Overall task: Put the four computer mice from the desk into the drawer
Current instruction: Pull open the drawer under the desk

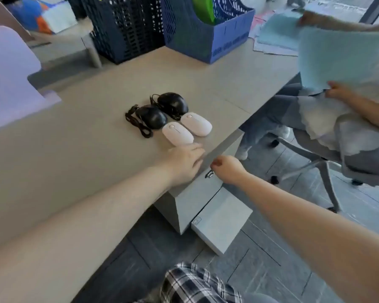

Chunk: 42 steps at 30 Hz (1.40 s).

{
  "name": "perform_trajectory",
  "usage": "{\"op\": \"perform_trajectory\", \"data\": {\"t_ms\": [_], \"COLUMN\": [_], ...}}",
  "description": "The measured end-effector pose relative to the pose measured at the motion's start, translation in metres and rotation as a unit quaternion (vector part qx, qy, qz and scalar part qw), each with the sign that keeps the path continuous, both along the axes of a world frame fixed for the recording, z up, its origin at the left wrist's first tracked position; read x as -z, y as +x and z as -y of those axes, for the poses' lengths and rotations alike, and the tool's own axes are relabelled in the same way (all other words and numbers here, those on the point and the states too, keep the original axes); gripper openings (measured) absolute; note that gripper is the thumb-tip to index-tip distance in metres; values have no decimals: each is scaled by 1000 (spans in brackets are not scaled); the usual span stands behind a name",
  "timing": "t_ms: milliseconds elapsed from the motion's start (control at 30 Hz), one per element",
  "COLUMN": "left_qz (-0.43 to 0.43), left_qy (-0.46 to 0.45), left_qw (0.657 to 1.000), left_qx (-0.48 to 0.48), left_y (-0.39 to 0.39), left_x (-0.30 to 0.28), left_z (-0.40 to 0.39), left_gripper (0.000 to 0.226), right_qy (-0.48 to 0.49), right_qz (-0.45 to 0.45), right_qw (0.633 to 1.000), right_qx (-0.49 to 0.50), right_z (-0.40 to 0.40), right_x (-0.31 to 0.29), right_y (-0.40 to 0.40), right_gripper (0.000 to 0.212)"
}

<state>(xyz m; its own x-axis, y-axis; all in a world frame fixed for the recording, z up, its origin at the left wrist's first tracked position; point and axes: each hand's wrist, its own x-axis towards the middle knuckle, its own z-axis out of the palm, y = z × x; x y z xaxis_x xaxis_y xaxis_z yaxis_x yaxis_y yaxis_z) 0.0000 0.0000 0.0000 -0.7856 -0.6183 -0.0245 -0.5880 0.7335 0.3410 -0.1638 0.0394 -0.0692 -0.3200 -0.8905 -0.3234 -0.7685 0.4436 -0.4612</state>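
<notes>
Beige-grey laminate desk [79, 132], running from 7 o'clock up toward 1 o'clock. Four mice in a tight cluster near picture centre, all on the desk top, none in the drawer.

Far black mouse [173, 102] at roughly 12 o'clock of the cluster, cable bundled behind it. Near black mouse [151, 117] at 9 o'clock, its coiled black cable [137, 124] lying just to its left. Far white mouse [196, 124] at 3 o'clock, just beside the far black one. Near white mouse [177, 133] at 6 o'clock, closest to the desk edge. The two white ones lie side by side, almost touching.

Left hand [183, 162] flat on the desk at the edge, fingers loosely spread, holding nothing; fingertips just short of the near white mouse.

Right hand [229, 169] over the top edge of the grey drawer front [197, 189], fingers curled in around the spot by a small metal lock [209, 174]. Cannot tell whether it actually pinches anything. Drawer looks closed or barely out; a lower drawer [221, 219] juts out below it at 5 o'clock.

Blue mesh file holders [206, 38] at 12 o'clock. Second person seated at 3 o'clock, handling pale blue paper [337, 55]. Plaid fabric [197, 285] at 6 o'clock.
</notes>
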Motion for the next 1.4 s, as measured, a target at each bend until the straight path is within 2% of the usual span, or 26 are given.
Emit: {"op": "perform_trajectory", "data": {"t_ms": [33,133,267,467,600,667,800,867,933,1167,1200,1267,1300,1333,1400], "left_qz": [3,-16,-5,-12,-30,-34,-29,-33,-33,-27,-25,-21,-18,-11,8], "left_qy": [3,-9,-71,-70,-76,-76,-77,-79,-81,-83,-82,-83,-84,-86,-94], "left_qw": [1000,1000,996,995,995,994,995,994,994,995,995,994,994,994,993], "left_qx": [-6,-25,-47,-66,-64,-65,-64,-63,-63,-56,-57,-63,-66,-68,-70], "left_y": [0,5,9,6,3,3,4,4,4,4,4,4,4,3,2], "left_x": [10,39,62,60,62,62,66,66,66,66,66,65,64,64,64], "left_z": [-1,-1,-10,-13,-8,-7,-4,-4,-4,-4,-4,-6,-7,-9,-13], "left_gripper": [42,50,54,51,47,47,47,47,47,48,48,47,47,48,49], "right_qy": [2,2,-36,-57,-25,-26,7,9,1,-34,-37,-68,-105,-146,-215], "right_qz": [2,7,32,53,86,176,378,409,414,400,373,210,113,46,-5], "right_qw": [1000,1000,998,994,992,973,878,855,852,851,866,940,964,971,966], "right_qx": [0,8,33,79,84,144,295,318,321,338,331,260,216,182,144], "right_z": [-2,-6,-8,-15,-5,0,8,7,3,-22,-30,-47,-54,-58,-62], "right_x": [12,46,84,98,95,99,97,94,93,103,105,106,104,101,90], "right_y": [0,1,3,8,5,5,6,7,11,6,2,-7,-11,-16,-21], "right_gripper": [29,28,31,30,22,13,13,16,12,13,11,9,16,26,35]}}
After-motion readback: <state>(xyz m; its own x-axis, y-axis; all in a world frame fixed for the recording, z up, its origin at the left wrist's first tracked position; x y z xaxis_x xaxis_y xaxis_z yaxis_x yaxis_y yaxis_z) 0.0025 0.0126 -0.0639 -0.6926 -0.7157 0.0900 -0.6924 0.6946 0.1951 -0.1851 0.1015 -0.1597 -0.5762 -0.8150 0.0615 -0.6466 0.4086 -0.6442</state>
